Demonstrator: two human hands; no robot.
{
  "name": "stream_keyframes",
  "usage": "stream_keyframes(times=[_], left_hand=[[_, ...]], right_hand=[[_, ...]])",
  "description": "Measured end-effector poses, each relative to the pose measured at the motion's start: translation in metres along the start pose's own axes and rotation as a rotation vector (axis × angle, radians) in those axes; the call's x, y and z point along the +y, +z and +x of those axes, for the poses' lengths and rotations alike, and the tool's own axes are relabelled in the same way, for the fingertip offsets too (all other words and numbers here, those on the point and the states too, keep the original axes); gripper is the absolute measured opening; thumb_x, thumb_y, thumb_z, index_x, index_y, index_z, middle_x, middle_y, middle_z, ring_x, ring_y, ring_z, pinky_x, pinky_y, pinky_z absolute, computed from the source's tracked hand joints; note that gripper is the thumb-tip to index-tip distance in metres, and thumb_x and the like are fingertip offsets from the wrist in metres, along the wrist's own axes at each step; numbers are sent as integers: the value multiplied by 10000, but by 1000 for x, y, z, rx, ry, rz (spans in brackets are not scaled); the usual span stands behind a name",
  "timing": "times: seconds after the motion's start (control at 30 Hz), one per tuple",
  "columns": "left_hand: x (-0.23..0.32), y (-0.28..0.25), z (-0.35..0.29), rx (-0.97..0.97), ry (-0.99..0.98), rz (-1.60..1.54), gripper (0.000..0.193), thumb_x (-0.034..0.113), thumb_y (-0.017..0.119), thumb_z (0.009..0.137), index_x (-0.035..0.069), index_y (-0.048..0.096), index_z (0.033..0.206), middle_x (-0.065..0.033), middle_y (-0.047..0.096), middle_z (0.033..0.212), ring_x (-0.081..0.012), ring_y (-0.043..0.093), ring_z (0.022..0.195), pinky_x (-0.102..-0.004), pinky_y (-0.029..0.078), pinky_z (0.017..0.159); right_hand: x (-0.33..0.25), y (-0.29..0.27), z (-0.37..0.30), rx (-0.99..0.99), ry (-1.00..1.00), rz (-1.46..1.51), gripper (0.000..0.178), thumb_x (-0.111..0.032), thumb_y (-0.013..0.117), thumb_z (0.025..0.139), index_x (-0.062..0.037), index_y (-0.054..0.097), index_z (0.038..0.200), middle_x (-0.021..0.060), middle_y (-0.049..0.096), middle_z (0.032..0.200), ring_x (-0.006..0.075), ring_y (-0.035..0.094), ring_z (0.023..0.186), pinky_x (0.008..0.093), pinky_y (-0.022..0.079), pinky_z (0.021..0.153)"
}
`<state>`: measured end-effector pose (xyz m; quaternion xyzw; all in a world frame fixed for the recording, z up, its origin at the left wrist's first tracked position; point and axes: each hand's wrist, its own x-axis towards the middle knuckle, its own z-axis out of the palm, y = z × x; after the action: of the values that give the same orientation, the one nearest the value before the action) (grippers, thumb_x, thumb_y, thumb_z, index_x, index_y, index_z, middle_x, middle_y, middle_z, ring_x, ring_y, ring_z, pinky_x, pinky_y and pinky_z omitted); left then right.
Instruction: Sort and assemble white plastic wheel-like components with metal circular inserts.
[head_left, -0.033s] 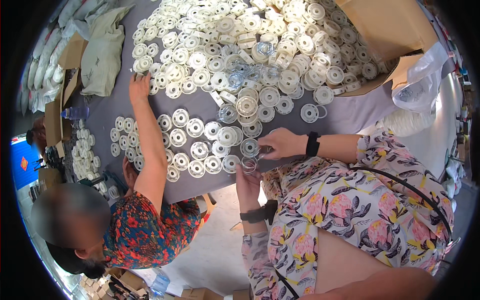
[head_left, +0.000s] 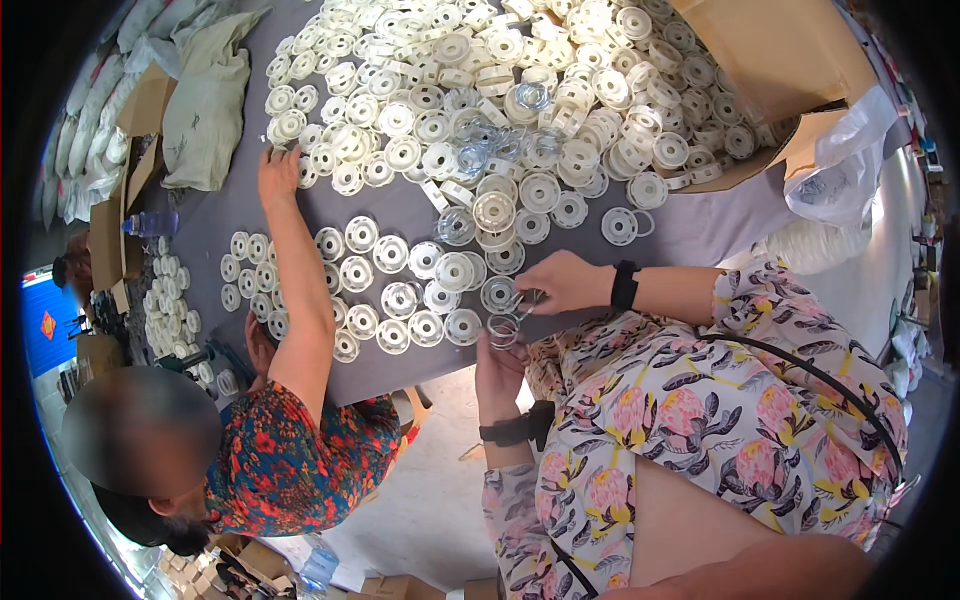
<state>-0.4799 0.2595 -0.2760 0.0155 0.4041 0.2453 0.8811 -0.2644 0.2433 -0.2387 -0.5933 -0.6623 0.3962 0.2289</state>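
Note:
At the table's near edge, my left hand pinches a thin, shiny clear ring between thumb and fingers. My right hand is closed just to the right, its fingertips on another thin ring; how many rings it holds I cannot tell. Both hands are close together, with the rings almost touching. Beside my right fingertips lies a white round plastic wheel-like disc. Several similar discs lie in loose rows left of my hands, some with a clear ring on top.
A large heap of white discs covers the far table, with loose clear rings among them. An open cardboard box stands at the far right. At the left, a co-worker's arm reaches across the grey tablecloth toward the heap.
My left hand has shifted slightly to the right with its ring, nearer my right fingertips. My right hand stays almost where it was.

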Motion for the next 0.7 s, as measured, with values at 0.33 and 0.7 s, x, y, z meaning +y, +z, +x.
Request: stream_keyframes(times=[0.33,0.7], left_hand=[[-26,-3,7,-72,-590,-160,521,633,477,796,115,535,788,2,425,594,-94,362,446,-191,274,354],[-12,-1,3,52,-99,308,355,379,493,864,35,574,897,-58,591,722,-136,585,565,-236,436,413]], right_hand=[[-14,9,31,57,-451,-274,171,-278,618,749,-135,532,787,23,507,599,235,559,557,367,417,462],[-43,2,35,-113,-810,-365,244,-241,605,713,-119,543,915,18,503,640,217,545,591,333,416,482]])
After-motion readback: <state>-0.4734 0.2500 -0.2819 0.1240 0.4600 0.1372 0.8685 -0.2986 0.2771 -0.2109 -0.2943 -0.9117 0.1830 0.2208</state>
